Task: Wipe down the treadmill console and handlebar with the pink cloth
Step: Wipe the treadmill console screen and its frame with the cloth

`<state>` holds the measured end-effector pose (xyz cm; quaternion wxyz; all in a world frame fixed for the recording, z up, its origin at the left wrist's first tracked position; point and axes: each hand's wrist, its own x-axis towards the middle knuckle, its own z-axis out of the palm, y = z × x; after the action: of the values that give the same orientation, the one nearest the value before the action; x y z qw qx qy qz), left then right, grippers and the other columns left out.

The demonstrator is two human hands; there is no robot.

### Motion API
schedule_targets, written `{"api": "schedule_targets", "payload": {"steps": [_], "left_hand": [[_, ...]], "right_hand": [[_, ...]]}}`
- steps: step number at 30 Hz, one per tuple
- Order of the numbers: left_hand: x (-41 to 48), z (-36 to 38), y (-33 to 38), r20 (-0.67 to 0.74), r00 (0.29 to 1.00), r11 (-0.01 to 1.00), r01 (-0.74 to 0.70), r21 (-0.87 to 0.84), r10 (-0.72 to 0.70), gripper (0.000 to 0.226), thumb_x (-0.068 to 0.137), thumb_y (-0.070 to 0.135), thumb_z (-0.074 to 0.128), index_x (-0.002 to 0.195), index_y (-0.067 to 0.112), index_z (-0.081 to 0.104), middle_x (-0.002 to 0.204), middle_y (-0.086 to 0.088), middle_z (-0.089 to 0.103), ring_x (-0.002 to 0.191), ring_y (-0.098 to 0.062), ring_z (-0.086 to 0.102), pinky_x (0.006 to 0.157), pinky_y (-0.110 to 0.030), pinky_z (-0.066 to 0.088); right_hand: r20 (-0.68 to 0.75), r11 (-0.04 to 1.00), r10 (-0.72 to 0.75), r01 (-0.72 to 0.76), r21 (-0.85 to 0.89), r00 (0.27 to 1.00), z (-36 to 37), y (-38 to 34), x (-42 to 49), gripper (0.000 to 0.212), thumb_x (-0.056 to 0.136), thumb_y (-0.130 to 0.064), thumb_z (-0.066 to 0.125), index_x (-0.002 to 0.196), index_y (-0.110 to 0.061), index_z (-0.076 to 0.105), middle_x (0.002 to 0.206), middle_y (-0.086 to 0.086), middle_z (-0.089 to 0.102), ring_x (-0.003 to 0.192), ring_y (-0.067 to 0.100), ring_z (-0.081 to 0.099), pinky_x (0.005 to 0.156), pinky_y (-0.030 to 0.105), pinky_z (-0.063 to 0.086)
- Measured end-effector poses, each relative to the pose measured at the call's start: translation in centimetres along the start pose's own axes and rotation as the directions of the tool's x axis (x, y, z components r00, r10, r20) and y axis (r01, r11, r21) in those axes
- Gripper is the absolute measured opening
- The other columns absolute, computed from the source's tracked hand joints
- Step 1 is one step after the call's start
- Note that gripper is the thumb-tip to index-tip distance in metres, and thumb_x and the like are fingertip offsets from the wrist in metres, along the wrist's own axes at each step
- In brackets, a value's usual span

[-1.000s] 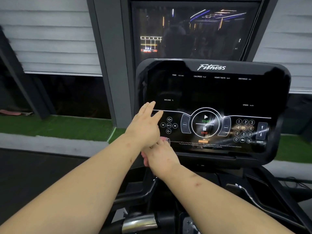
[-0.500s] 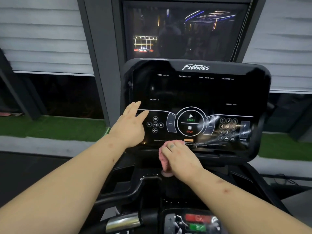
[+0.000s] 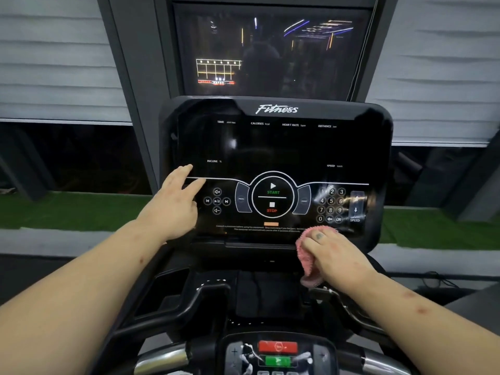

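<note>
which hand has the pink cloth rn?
The right hand: it holds the pink cloth on the console, lower right. The left hand is bare, fingers straight.

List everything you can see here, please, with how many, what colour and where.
console: one, black, centre
cloth: one, pink, console's lower right edge
handlebar: one, black with silver grips, bottom
red button: one, red, bottom centre
green button: one, green, just below the red
window: one, dark, above console
blinds: two, grey, either side
grass strip: one, green, behind
left hand: one, fingers straight, touching console's left side
right hand: one, gripping the cloth
</note>
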<state>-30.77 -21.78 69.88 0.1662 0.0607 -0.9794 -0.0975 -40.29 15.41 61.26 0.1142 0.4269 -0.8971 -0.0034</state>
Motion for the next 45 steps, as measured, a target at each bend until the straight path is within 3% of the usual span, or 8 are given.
{"api": "schedule_targets", "payload": {"steps": [3, 7, 10, 17, 21, 27, 38, 45], "left_hand": [[0.0, -0.2, 0.1, 0.001, 1.000, 1.000, 0.000, -0.009, 0.000, 0.061, 0.102, 0.018, 0.048, 0.160, 0.022, 0.028, 0.170, -0.003, 0.000, 0.156, -0.020, -0.005, 0.126, -0.037, 0.009], [0.1, 0.2, 0.1, -0.038, 0.999, 1.000, -0.006, -0.008, 0.006, 0.060, 0.100, 0.015, 0.051, 0.158, 0.018, 0.036, 0.169, -0.008, 0.006, 0.157, -0.025, 0.000, 0.126, -0.039, 0.012], [-0.1, 0.4, 0.5, -0.055, 0.998, 1.000, 0.004, -0.024, -0.005, 0.060, 0.100, 0.014, 0.052, 0.157, 0.017, 0.036, 0.169, -0.009, 0.007, 0.157, -0.025, 0.000, 0.123, -0.033, 0.007], [0.0, 0.4, 1.0, -0.072, 0.997, 1.000, 0.019, -0.020, -0.021, 0.060, 0.099, 0.013, 0.055, 0.156, 0.016, 0.037, 0.169, -0.010, 0.009, 0.157, -0.026, 0.002, 0.120, -0.031, 0.008], [-0.1, 0.4, 1.4, -0.088, 0.996, 0.999, 0.033, -0.012, -0.034, 0.059, 0.098, 0.012, 0.057, 0.154, 0.015, 0.040, 0.168, -0.011, 0.012, 0.156, -0.028, 0.005, 0.119, -0.032, 0.009], [0.1, 0.7, 1.3, -0.093, 0.995, 0.999, 0.041, 0.005, -0.041, 0.060, 0.096, 0.010, 0.059, 0.153, 0.014, 0.043, 0.167, -0.013, 0.015, 0.155, -0.030, 0.008, 0.121, -0.035, 0.011], [2.7, 0.0, 6.8, -0.172, 0.984, 0.990, 0.064, 0.126, -0.041, 0.066, 0.090, 0.025, 0.060, 0.152, 0.020, 0.041, 0.163, -0.015, 0.022, 0.150, -0.033, 0.015, 0.115, -0.059, 0.034], [4.7, 1.0, 11.5, -0.047, 0.999, 0.983, 0.023, 0.182, -0.015, 0.072, 0.096, 0.036, 0.050, 0.159, 0.033, 0.015, 0.169, -0.007, -0.005, 0.155, -0.031, -0.008, 0.120, -0.061, 0.023]], "right_hand": [[-0.034, 0.989, 0.064, -0.058, 0.134, 0.997, -1.3, 2.3, -1.4, 0.036, 0.064, -0.027, 0.073, 0.098, -0.026, 0.060, 0.105, -0.006, 0.063, 0.101, 0.017, 0.059, 0.096, 0.035, 0.048], [-0.003, 0.940, 0.115, -0.108, 0.324, 0.993, -4.3, 4.9, -4.3, 0.003, 0.069, -0.027, 0.056, 0.070, -0.028, 0.059, 0.077, -0.016, 0.058, 0.086, -0.009, 0.053, 0.080, 0.003, 0.033], [0.070, 0.927, 0.241, -0.251, 0.277, 0.968, -3.7, 6.6, -5.8, 0.033, 0.074, -0.006, 0.065, 0.066, -0.034, 0.051, 0.079, -0.017, 0.054, 0.084, 0.003, 0.052, 0.074, 0.011, 0.032], [-0.080, 0.965, 0.154, -0.133, 0.227, 0.985, -0.5, 4.2, -2.6, 0.029, 0.071, -0.006, 0.065, 0.093, -0.022, 0.054, 0.099, -0.004, 0.055, 0.087, 0.014, 0.042, 0.083, 0.030, 0.041], [-0.057, 0.967, 0.108, -0.091, 0.239, 0.993, -0.2, 4.8, -2.5, 0.026, 0.079, -0.010, 0.065, 0.097, -0.024, 0.054, 0.104, -0.008, 0.055, 0.092, 0.011, 0.042, 0.088, 0.028, 0.042], [0.003, 0.928, 0.239, -0.230, 0.293, 0.971, -1.3, 9.7, -5.9, 0.023, 0.081, -0.010, 0.068, 0.098, -0.021, 0.058, 0.107, -0.008, 0.048, 0.101, 0.013, 0.047, 0.092, 0.032, 0.042], [-0.316, 0.917, 0.397, -0.360, 0.170, 0.862, -9.3, 13.8, 2.0, 0.024, 0.081, -0.006, 0.066, 0.099, -0.013, 0.054, 0.101, 0.012, 0.048, 0.095, 0.039, 0.052, 0.076, 0.046, 0.051], [-0.398, 0.894, 0.447, -0.396, 0.208, 0.801, -8.6, 12.7, 2.6, 0.025, 0.083, -0.002, 0.069, 0.104, -0.009, 0.059, 0.105, 0.016, 0.052, 0.095, 0.040, 0.052, 0.076, 0.044, 0.048]]}}
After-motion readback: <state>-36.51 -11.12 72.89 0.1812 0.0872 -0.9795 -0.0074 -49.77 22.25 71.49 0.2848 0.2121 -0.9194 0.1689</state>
